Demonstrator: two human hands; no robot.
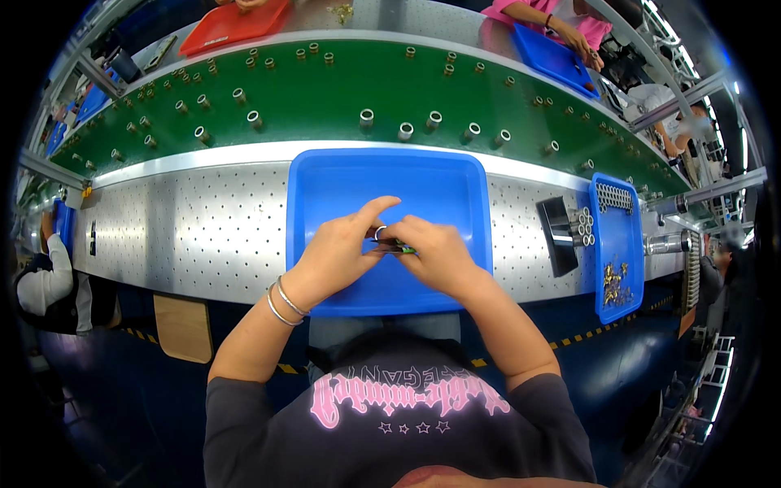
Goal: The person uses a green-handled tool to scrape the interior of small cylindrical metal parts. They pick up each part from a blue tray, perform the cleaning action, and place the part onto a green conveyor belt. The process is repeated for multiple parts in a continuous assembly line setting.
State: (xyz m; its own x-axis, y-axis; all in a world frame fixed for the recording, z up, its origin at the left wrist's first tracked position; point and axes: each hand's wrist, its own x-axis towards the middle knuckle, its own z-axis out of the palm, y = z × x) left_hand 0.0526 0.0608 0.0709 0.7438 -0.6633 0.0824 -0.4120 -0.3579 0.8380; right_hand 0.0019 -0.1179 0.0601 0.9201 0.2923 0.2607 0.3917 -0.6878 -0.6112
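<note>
My two hands meet over a blue plastic tray (342, 175) on the perforated metal bench. My left hand (342, 248), with two silver bangles on the wrist, pinches a small part, its forefinger raised. My right hand (435, 252) closes on the same small part (393, 243), a dark and green piece with a small metal ring at its left end. Most of the part is hidden by the fingers.
Behind the tray runs a green conveyor belt (325, 89) dotted with short metal cylinders. At the right stands a narrow blue tray (630, 268) with metal sleeves and brass bits. Another person's hands work over a blue tray (553, 53) at the far right; a red tray (232, 24) lies far left.
</note>
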